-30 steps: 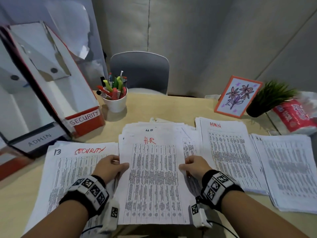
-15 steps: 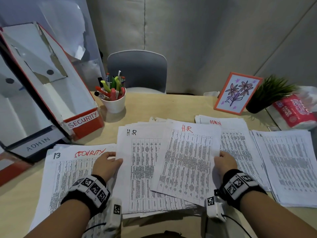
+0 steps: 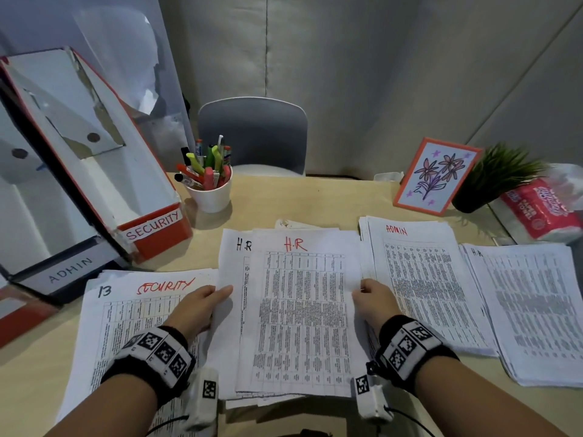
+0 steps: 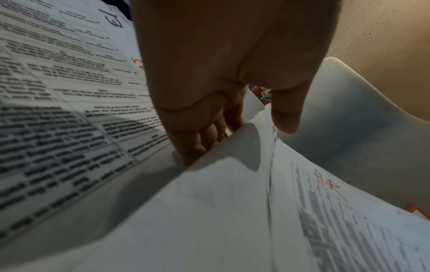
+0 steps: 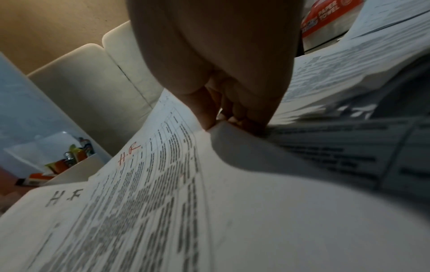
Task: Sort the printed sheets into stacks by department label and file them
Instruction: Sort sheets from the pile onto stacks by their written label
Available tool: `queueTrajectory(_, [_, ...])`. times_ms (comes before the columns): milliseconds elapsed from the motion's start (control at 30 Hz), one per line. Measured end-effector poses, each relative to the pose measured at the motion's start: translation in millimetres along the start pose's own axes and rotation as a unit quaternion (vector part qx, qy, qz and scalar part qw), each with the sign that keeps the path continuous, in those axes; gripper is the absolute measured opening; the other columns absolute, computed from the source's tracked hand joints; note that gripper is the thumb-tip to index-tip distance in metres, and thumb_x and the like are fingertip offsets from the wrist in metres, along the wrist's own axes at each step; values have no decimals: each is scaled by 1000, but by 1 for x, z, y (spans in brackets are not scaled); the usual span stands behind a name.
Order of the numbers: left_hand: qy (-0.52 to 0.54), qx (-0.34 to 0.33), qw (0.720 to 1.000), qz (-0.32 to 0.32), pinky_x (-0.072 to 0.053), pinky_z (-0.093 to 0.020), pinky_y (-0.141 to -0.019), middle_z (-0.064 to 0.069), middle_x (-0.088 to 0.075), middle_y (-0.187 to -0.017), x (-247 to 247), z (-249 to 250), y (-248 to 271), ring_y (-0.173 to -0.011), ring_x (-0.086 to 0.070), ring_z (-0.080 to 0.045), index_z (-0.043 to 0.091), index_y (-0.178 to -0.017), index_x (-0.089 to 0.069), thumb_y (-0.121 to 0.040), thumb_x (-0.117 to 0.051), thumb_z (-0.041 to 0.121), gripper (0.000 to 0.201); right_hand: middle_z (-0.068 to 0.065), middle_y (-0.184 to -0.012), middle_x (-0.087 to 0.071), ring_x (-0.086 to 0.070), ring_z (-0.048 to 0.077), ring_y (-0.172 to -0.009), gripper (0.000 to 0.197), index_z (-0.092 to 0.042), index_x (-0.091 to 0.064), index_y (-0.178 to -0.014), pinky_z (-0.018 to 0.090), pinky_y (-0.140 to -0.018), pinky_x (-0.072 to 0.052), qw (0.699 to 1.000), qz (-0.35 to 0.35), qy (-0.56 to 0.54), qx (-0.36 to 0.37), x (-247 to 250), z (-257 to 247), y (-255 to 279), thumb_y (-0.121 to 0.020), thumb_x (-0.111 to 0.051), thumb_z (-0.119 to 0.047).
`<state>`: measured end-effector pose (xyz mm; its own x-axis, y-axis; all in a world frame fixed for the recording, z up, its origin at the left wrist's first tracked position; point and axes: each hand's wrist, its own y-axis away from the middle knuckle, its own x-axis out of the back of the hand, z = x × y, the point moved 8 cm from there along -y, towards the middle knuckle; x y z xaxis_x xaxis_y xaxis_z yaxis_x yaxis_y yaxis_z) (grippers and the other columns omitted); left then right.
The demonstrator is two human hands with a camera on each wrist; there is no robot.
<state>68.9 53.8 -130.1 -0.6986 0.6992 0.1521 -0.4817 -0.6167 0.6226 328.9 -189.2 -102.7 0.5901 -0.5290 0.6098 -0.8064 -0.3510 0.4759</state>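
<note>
1. A person's left hand [image 3: 202, 305] and right hand [image 3: 373, 298] flanked the H.R stack [image 3: 299, 313] at the middle of the bench [image 3: 299, 200], one at each long edge, apparently to square the loose sheets before filing.
2. The left fingers [image 4: 197, 143] were tucked under the stack's left edge with the thumb lying over it, gripping the paper; the right fingers [image 5: 235, 112] pinched the right edge of the top sheet marked H.R in red.
3. That top sheet sat slightly right of the one beneath, leaving a black "H.R" showing at its left, so the pile was not yet flush.
4. The SECURITY stack [image 3: 142, 307] lay just left and the ADMIN stack [image 3: 419, 279] just right, each near enough for sorting by label; a further pile [image 3: 533, 310] lay at the far right, its label hard to read.
5. File boxes labelled SECURITY [image 3: 154, 228] and ADMIN [image 3: 69, 269] stood tilted at the bench's left, presumably awaiting the sorted stacks.
</note>
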Motion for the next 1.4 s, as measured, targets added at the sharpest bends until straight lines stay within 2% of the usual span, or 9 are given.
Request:
queueTrajectory(100, [-15, -10, 999, -33, -51, -44, -90, -10, -73, -100, -8, 7, 7, -95, -67, -29, 6, -101, -69, -85, -69, 31, 30, 6, -75, -56, -51, 21, -67, 12, -12, -57, -79, 25, -61, -41, 999, -49, -17, 11, -18, -5, 5, -84, -50, -4])
queueTrajectory(333, [-62, -12, 997, -47, -53, -43, -89, -9, -75, -92, -12, 7, 6, -92, -69, -29, 8, -95, -72, -80, -74, 17, 17, 9, -66, -54, -51, 18, -65, 22, 8, -63, -84, 27, -60, -42, 993, -111, -22, 36, -40, -9, 14, -63, -54, 8])
queueTrajectory(633, [-84, -29, 994, -56, -54, -40, -82, -12, -74, -88, -9, 7, 10, -85, -68, -30, 8, -91, -73, -78, -70, -1, 16, 2, -69, -58, -56, 16, -66, 21, -6, -63, -85, 20, -57, -47, 991, -116, -47, 39, -38, -5, 14, -70, -67, 8])
queueTrajectory(800, [-127, -82, 985, -79, -50, -19, -71, -8, -66, -92, -16, 15, 20, -87, -62, -20, 17, -66, -78, -81, -65, -8, 32, 3, -73, -58, -55, 15, -60, 33, -22, -58, -98, 18, -48, -43, 978, -147, -143, 44, -38, -11, 15, -87, -52, 9])
queueTrajectory(1000, [-107, -83, 986, -99, -45, -7, -68, 4, -64, -97, -20, 21, 30, -91, -59, -16, 17, -79, -75, -83, -57, -15, 36, 3, -79, -62, -59, 18, -70, 25, -15, -69, -59, 15, -57, -46, 974, -166, -116, 106, -35, -18, 24, -66, -75, 8])
queueTrajectory(1067, [-81, -63, 991, -83, -49, -14, -76, 3, -69, -104, -14, 17, 28, -93, -62, -10, 16, -101, -72, -86, -53, -12, 37, 4, -86, -61, -58, 14, -69, 26, -13, -70, -57, 14, -53, -43, 972, -164, -134, 101, -36, -12, 22, -64, -77, 11])
queueTrajectory(1200, [29, -24, 999, -26, -55, -25, -61, -5, -75, -82, -1, 9, 24, -79, -68, -21, 12, -87, -75, -85, -56, -7, 27, 5, -94, -63, -61, 16, -76, 37, -18, -71, -53, 17, -57, -47, 965, -189, -145, 113, -37, -7, 17, -69, -72, 16])
queueTrajectory(1300, [21, -46, 998, 29, -51, -23, -66, -4, -71, -91, 8, 9, 21, -86, -65, -20, 17, -95, -72, -78, -74, 3, 23, 3, -90, -64, -65, 5, -76, 44, -23, -71, -53, 12, -67, -48, 959, -217, -128, 127, -35, -13, 19, -74, -68, 16])
queueTrajectory(1400, [7, -41, 997, 59, -53, -39, -80, -8, -62, -87, 13, 9, 16, -90, -64, -34, 9, -98, -64, -61, -84, 0, 43, 3, -80, -67, -65, 1, -64, 41, -16, -69, -53, 13, -61, -49, 956, -223, -148, 117, -34, -17, 22, -73, -65, 20])
